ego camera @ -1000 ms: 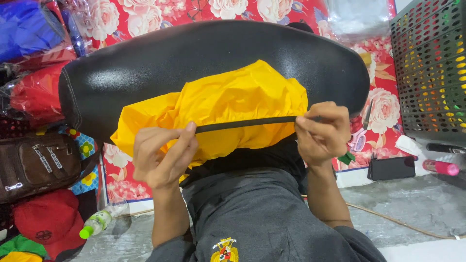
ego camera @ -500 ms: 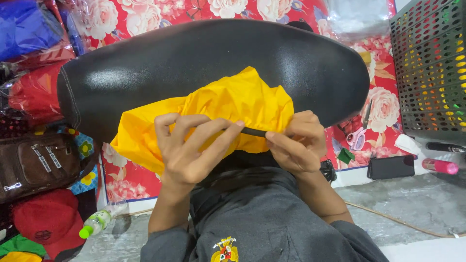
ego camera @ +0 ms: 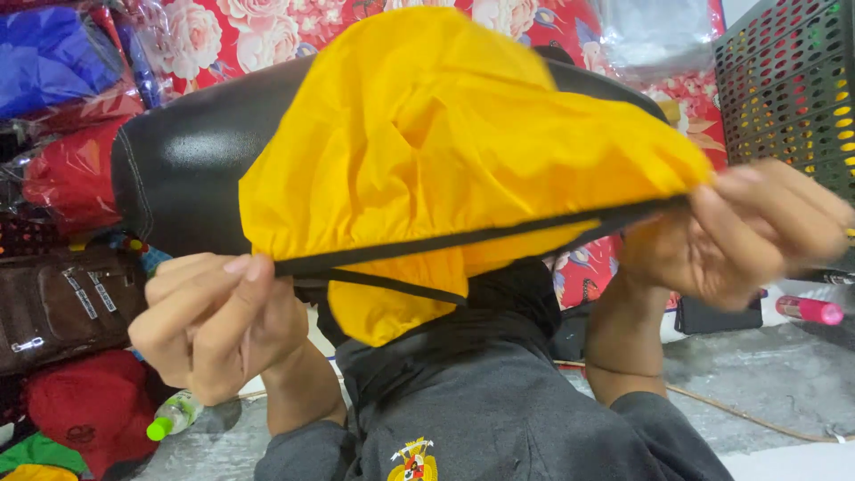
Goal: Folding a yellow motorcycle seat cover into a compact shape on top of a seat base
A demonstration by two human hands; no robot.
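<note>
Red cloth printed with pale roses (ego camera: 214,36) hangs across the far side, with bagged goods stacked at the left and a dark plastic crate (ego camera: 788,80) at the far right, over a grey concrete floor (ego camera: 784,383). My left hand (ego camera: 214,325) is curled tight, its fingers pinched shut on the black elastic hem (ego camera: 445,242) at the near left end. My right hand (ego camera: 757,236), blurred, grips the same hem at the right end, fingers closed around it, so the band runs taut between my two fists. Above that band the yellow cover (ego camera: 445,151) balloons upward, its mouth held open. It hangs in front of the black seat (ego camera: 178,169), which lies just beyond it and runs from left to far right. As I judge it, the cover is stretched open and raised to the seat, but it is not yet fitted: most of the left part of the seat shows bare, and the hem is in my grip near me, not tucked under any edge. Further out, a brown bag (ego camera: 62,307) and a red cap (ego camera: 85,410) lie at the near left, with a green-capped bottle (ego camera: 174,416) on the floor, and a pink marker (ego camera: 809,310) lies at the right.
</note>
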